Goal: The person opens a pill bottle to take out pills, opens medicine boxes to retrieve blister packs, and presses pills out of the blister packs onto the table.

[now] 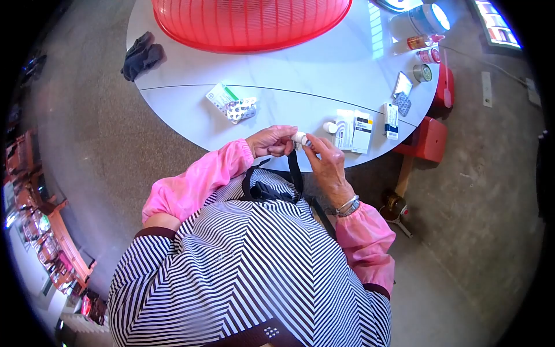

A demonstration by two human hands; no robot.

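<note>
A small white bottle [300,138] is held between my two hands, just in front of the table's near edge. My left hand [272,140] has its fingers closed round one end of it. My right hand [327,159], with a bracelet at the wrist, pinches the other end. Beyond my right hand, a second small white bottle [330,128] is on the white table [277,72], beside a pale box [344,129] and a white box with a dark and yellow band [362,132]. To the left lie a green-and-white box [221,96] and blister packs [240,109].
A large red mesh cover [251,23] stands at the table's far side. A dark cloth [142,56] lies at the left edge. Along the right are a narrow box [391,121], a blister pack [402,103], a tin [422,72] and jars. Red stools [426,140] stand beside the table.
</note>
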